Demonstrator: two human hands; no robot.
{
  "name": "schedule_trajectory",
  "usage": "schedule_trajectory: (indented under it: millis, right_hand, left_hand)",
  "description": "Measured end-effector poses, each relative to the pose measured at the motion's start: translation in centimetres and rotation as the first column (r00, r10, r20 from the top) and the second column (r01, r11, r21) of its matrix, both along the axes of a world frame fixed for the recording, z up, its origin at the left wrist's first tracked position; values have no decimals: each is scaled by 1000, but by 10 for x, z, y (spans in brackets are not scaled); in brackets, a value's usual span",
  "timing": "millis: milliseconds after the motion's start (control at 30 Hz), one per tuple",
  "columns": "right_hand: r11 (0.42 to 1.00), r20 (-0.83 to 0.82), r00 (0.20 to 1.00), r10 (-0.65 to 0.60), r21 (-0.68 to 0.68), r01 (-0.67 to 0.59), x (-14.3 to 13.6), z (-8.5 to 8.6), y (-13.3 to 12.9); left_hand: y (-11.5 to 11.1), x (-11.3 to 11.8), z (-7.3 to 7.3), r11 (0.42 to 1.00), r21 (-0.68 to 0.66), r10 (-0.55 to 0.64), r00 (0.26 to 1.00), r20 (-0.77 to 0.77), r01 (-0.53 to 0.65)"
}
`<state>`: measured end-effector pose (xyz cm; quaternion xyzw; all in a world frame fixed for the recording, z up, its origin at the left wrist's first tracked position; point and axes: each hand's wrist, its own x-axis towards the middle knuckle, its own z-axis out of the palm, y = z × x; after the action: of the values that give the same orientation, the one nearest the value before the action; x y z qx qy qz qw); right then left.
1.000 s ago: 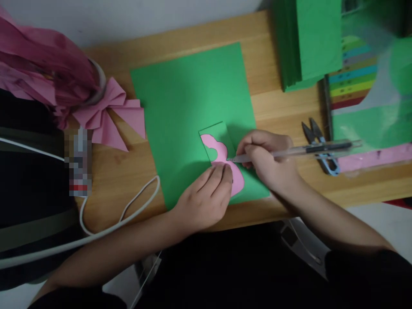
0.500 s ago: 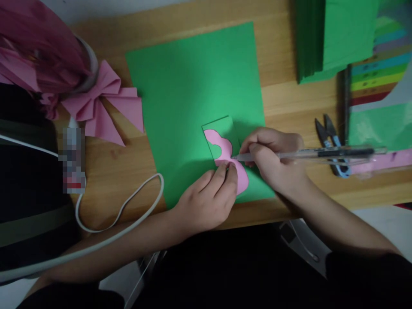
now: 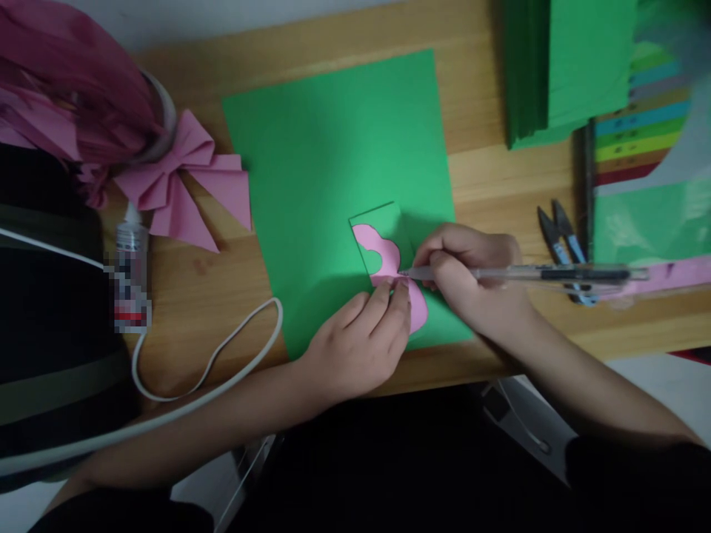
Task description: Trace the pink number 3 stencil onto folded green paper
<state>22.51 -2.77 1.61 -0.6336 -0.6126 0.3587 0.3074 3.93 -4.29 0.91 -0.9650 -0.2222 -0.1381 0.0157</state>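
A pink paper cutout with curved edges lies on a small folded green paper piece, which rests on a large green paper sheet. The fingertips of my left hand are closed together and press the cutout down at its narrow middle. My right hand is closed around a clear-barrelled pen. The pen's tip touches or nearly touches the cutout's right edge at the narrow part, just beside my left fingertips. My left fingers hide part of the cutout's lower half.
Blue-handled snips lie to the right, beside a pack of coloured paper. A stack of green paper stands at the back right. To the left are a pink paper bow, a glue bottle and a looped white cable.
The pen tip has shifted very slightly left and down along the cutout's edge. My left hand stays in place on the cutout. The camera view has turned a little.
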Motion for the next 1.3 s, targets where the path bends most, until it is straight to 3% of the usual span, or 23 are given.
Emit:
schedule_trajectory:
  millis: [1300]
  right_hand:
    - [995, 38, 998, -58, 87, 55, 8, 0, -30]
  left_hand:
    - [4, 0, 3, 998, -2, -65, 998, -4, 65]
